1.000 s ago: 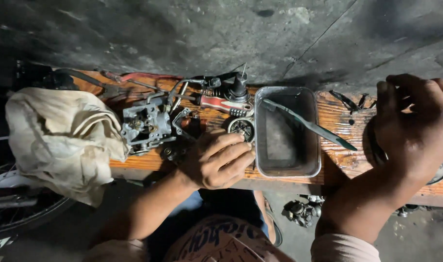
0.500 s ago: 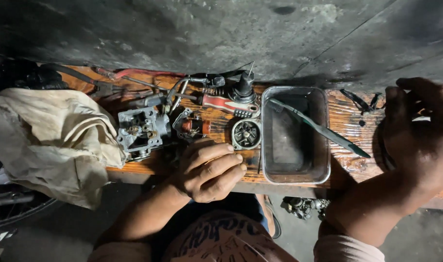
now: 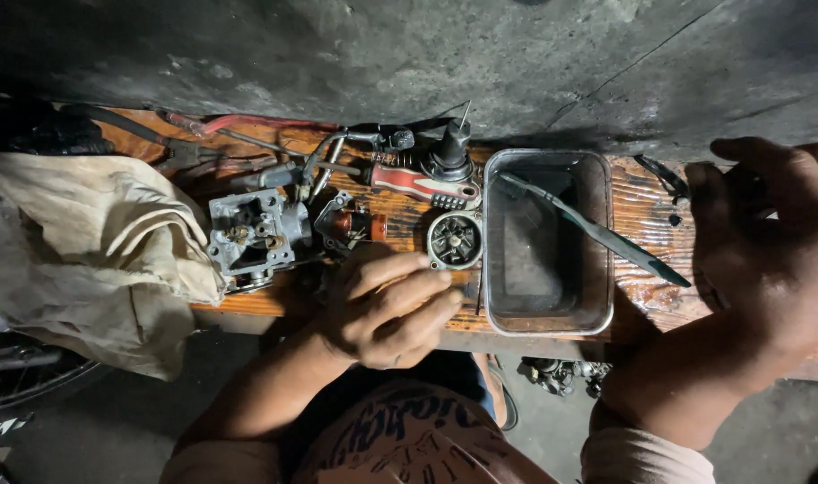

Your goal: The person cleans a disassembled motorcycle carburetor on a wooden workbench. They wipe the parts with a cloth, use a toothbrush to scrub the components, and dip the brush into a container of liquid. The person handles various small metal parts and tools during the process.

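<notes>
- the round carburetor part (image 3: 454, 239), a small metal disc with dark ports in its face, lies flat on the wooden bench (image 3: 637, 211), just beside the left wall of the metal tray and below the screwdriver; it seems set there face up so its openings can be seen.
- the left hand (image 3: 386, 309) rests palm down at the near edge of the bench, fingers loosely curled and spread, fingertips close to the round part's lower left rim; whether they touch it, or pinch something small beneath, i cannot tell.
- the right hand (image 3: 772, 237) sits at the far right of the bench, fingers bent over something dark beneath them; what it grips, if anything, is hidden by the hand itself.
- the rectangular metal tray (image 3: 597, 309) stands between the two hands, holding no loose parts that show; a dark green flat tool (image 3: 597, 233) lies slantwise across it, one end inside, the other over the right rim.
- a red and white handled screwdriver (image 3: 422, 185) lies across the bench above the round part, next to a dark conical piece (image 3: 450, 152).
- the carburetor body (image 3: 255, 235) sits left of the hand, open side up, with a smaller reddish part (image 3: 348, 224) beside it; both look laid out within easy reach.
- a crumpled pale cloth (image 3: 86, 251) covers the bench's left end and hangs over the front edge.
- red-handled pliers (image 3: 238, 125) lie along the back edge near the wall.
</notes>
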